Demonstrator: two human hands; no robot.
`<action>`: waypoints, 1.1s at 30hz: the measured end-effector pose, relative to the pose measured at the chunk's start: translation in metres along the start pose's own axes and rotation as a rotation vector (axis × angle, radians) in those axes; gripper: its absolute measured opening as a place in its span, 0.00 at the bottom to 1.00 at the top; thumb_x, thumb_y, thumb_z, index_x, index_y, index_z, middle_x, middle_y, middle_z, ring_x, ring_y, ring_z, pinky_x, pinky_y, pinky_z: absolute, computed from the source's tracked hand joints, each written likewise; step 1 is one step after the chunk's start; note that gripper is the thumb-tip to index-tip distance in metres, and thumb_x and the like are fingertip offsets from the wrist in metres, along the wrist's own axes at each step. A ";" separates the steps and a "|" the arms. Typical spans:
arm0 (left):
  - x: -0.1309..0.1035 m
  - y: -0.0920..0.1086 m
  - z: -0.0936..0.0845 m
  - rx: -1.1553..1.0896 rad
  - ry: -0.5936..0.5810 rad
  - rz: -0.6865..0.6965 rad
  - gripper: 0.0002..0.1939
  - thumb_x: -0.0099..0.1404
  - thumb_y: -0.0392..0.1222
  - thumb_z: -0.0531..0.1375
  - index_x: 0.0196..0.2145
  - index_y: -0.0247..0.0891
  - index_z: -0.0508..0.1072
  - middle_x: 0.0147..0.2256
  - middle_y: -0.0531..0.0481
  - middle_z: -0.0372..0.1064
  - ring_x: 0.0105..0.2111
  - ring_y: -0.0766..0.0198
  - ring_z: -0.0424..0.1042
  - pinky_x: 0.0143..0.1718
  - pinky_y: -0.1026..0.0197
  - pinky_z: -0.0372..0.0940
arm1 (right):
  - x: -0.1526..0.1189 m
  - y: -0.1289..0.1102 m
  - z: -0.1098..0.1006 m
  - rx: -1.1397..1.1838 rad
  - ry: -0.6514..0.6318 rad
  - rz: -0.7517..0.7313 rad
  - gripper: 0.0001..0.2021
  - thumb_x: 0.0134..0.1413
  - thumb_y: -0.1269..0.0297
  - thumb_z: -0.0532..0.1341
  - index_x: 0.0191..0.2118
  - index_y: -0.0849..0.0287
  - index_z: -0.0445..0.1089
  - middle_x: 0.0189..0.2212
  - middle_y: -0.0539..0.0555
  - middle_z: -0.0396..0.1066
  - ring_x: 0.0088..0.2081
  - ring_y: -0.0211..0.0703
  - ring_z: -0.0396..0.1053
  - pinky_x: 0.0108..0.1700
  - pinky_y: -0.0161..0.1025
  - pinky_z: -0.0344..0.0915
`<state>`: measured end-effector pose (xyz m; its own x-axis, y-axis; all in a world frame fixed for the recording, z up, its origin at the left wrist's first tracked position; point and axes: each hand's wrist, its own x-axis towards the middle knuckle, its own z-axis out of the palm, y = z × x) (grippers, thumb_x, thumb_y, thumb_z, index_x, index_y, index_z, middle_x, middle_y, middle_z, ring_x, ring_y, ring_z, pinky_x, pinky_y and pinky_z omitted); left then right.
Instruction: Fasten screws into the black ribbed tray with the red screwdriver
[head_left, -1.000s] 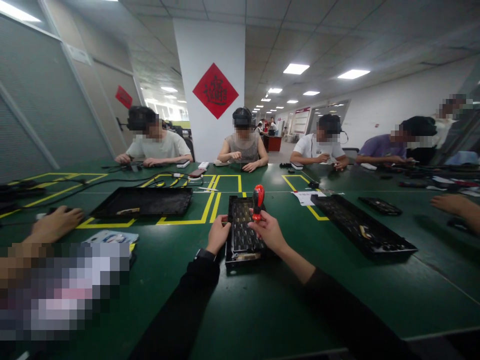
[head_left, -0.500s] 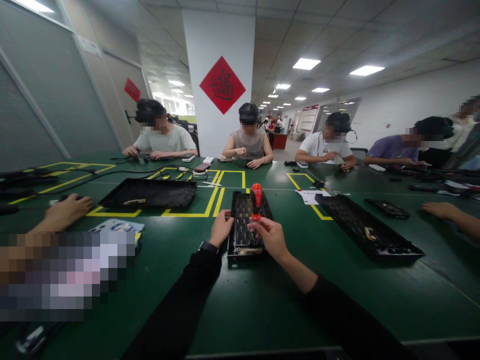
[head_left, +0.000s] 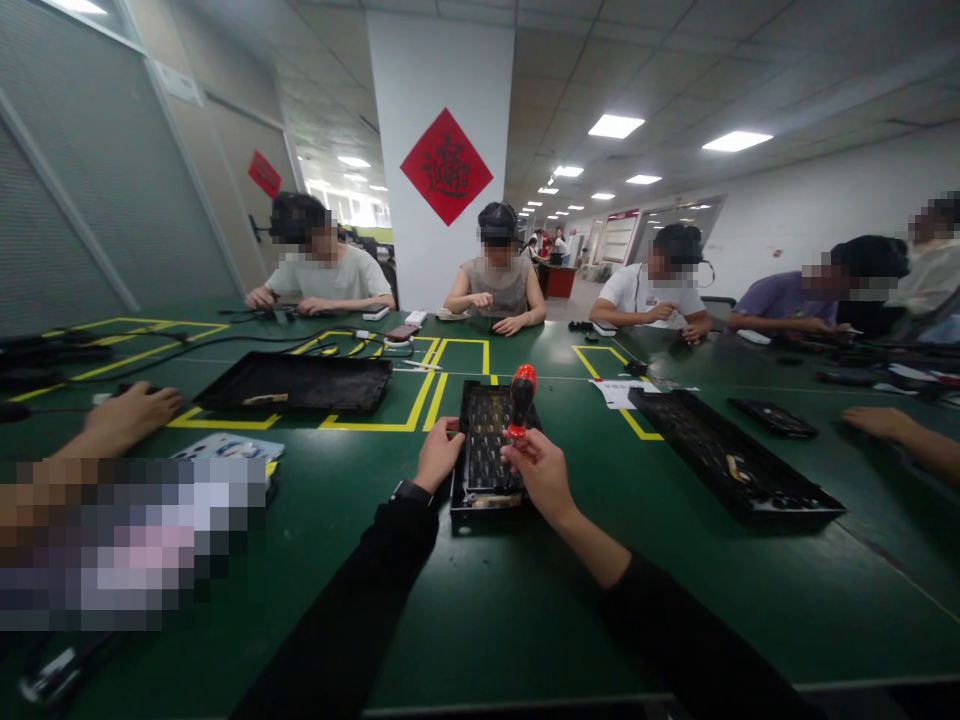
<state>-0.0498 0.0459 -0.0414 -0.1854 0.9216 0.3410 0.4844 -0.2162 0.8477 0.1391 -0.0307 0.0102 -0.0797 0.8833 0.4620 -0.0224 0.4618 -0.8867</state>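
A black tray [head_left: 459, 505] with rows of small metallic pieces lies on the green table before me. My left hand [head_left: 440, 455] holds the tray's left edge, thumb at the rim and fingers closed against its side. Over the tray's right half, my right hand [head_left: 541, 470] pinches the lower part of a red and black screwdriver [head_left: 523, 393], whose handle points up and leans slightly right. Its tip is too dark to make out among the pieces. A light-coloured strip [head_left: 491, 500] lies in the tray's near end.
Black trays lie at the left [head_left: 300, 385] and right [head_left: 750, 470] on the green table [head_left: 480, 620]. A co-worker's hand [head_left: 139, 415] is at the left, another [head_left: 877, 420] at the right. Cables and a white paper [head_left: 619, 392] lie farther back. Several people sit opposite.
The screwdriver handle has shifted slightly right and leans more to the right. My right hand still pinches it, and my left hand remains at the tray's edge. The view has shifted slightly.
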 end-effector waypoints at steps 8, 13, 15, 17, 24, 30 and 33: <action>0.002 -0.004 0.002 0.030 0.002 0.001 0.15 0.55 0.36 0.54 0.42 0.36 0.67 0.40 0.46 0.70 0.36 0.63 0.70 0.42 0.59 0.63 | 0.000 0.002 0.001 0.009 0.040 0.052 0.12 0.48 0.59 0.62 0.36 0.62 0.72 0.30 0.55 0.74 0.32 0.43 0.73 0.30 0.35 0.66; 0.003 -0.007 0.003 0.005 -0.001 0.008 0.16 0.55 0.37 0.54 0.43 0.36 0.67 0.40 0.46 0.70 0.36 0.63 0.70 0.42 0.58 0.63 | 0.001 0.000 0.001 -0.008 -0.025 0.013 0.13 0.54 0.58 0.57 0.41 0.61 0.70 0.32 0.56 0.74 0.32 0.42 0.72 0.27 0.34 0.64; 0.003 -0.007 0.003 0.009 0.002 0.003 0.16 0.55 0.37 0.54 0.42 0.36 0.67 0.40 0.45 0.70 0.37 0.63 0.70 0.42 0.58 0.63 | 0.001 0.001 0.001 -0.005 -0.048 0.001 0.14 0.55 0.58 0.56 0.43 0.61 0.69 0.31 0.55 0.73 0.30 0.40 0.71 0.26 0.33 0.64; 0.003 -0.006 0.002 0.012 -0.002 0.006 0.16 0.55 0.36 0.54 0.42 0.36 0.67 0.41 0.45 0.70 0.37 0.62 0.70 0.43 0.58 0.63 | 0.002 0.002 0.000 0.015 -0.056 0.009 0.14 0.56 0.58 0.55 0.43 0.60 0.67 0.30 0.54 0.72 0.29 0.39 0.70 0.26 0.32 0.63; 0.001 -0.002 0.000 0.000 -0.011 0.000 0.15 0.54 0.36 0.54 0.42 0.36 0.67 0.41 0.45 0.70 0.38 0.62 0.70 0.43 0.58 0.63 | 0.000 0.001 -0.001 0.027 -0.030 0.012 0.12 0.52 0.58 0.59 0.40 0.59 0.68 0.28 0.51 0.69 0.27 0.36 0.68 0.24 0.31 0.63; -0.001 0.003 -0.001 -0.001 -0.004 -0.005 0.15 0.55 0.36 0.55 0.42 0.36 0.68 0.41 0.45 0.70 0.37 0.63 0.70 0.43 0.58 0.63 | 0.000 0.000 0.001 0.021 0.010 -0.001 0.12 0.50 0.58 0.61 0.39 0.59 0.69 0.27 0.50 0.67 0.28 0.38 0.70 0.23 0.32 0.64; 0.000 0.003 0.000 0.004 -0.001 -0.013 0.15 0.55 0.36 0.55 0.42 0.36 0.67 0.40 0.46 0.70 0.37 0.63 0.70 0.43 0.58 0.63 | 0.000 0.000 0.001 0.054 0.037 0.025 0.11 0.48 0.60 0.62 0.37 0.60 0.68 0.26 0.50 0.69 0.29 0.39 0.72 0.25 0.33 0.65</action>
<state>-0.0485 0.0447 -0.0390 -0.1911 0.9246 0.3296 0.4852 -0.2030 0.8505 0.1377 -0.0306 0.0103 -0.0441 0.8974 0.4389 -0.0751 0.4351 -0.8972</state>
